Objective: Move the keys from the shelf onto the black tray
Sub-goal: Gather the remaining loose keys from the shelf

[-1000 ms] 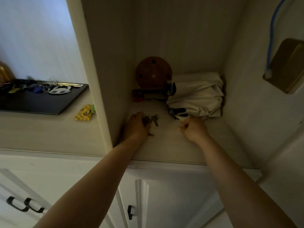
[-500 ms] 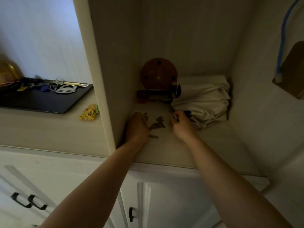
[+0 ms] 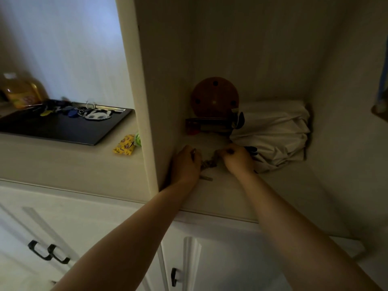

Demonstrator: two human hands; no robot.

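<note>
Bottle of yellow liquid at far left, blurred. Just beside it, black tray on the counter, already bearing a heap of key fobs along its far edge. Yellow packet on the counter near the tray's right corner, against the cupboard's side panel. Inside the shelf: left hand palm down, fingers curled over one end of the keys; whether actually gripping, cannot tell. Keys on the shelf floor between both hands. Right hand closed, pinching at the keys' other end. Behind, round wooden disc; farther right, bundled white cloth.
</note>
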